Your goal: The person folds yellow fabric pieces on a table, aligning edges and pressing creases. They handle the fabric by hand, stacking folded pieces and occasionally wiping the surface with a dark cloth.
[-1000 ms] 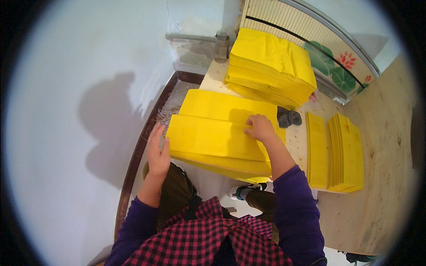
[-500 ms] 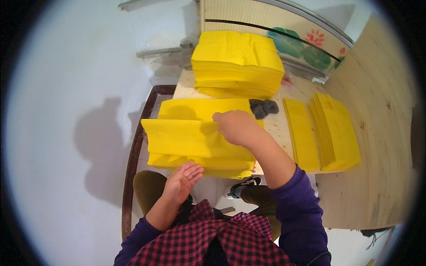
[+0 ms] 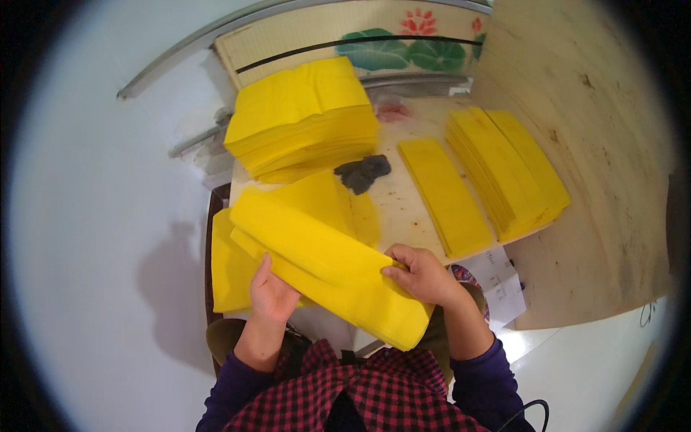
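A long folded yellow cloth [image 3: 324, 266] slants across the front of the table, off the surface, its right end lower and closer to me. My left hand [image 3: 273, 294] holds its near edge, thumb on top and fingers underneath. Near the right end, my right hand [image 3: 423, 276] grips the same piece, with thumb and fingers closed on its edge. Under and behind it lie wider yellow cloth sheets [image 3: 227, 270], partly covered by the held piece. A dark grey rag [image 3: 366, 171] rests at their far right corner.
A tall stack of yellow cloth [image 3: 299, 104] stands at the back left. On the right are a narrow flat pile [image 3: 445, 196] and a thicker folded pile [image 3: 504, 169], beside a wooden panel [image 3: 597, 144]. A flower-painted board [image 3: 302, 47] runs along the back.
The cloth my right hand was folding on the pile is now lifted, narrow and turned diagonally. My left hand went from open to gripping it. The view has shifted right.
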A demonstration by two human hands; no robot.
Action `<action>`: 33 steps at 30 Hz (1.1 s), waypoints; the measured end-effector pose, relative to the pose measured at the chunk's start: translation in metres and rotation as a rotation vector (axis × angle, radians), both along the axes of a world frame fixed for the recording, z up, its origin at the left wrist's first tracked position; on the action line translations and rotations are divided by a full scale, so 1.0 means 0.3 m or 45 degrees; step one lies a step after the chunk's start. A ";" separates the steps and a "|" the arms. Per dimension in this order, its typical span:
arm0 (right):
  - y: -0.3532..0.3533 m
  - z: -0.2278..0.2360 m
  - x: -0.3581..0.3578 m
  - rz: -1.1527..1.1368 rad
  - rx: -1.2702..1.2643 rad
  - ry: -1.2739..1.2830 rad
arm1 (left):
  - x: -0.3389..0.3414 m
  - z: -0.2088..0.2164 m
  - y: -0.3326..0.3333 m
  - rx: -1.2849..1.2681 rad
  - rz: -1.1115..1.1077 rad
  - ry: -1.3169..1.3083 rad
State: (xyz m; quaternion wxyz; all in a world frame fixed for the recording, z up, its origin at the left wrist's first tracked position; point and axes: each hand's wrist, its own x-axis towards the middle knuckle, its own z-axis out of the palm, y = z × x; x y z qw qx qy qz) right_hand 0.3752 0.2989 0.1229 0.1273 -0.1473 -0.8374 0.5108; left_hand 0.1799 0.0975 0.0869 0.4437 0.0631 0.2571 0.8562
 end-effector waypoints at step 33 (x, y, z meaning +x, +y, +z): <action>0.620 -0.320 0.201 -1.023 0.515 -0.384 | -0.068 -0.253 1.395 -0.530 -0.493 0.171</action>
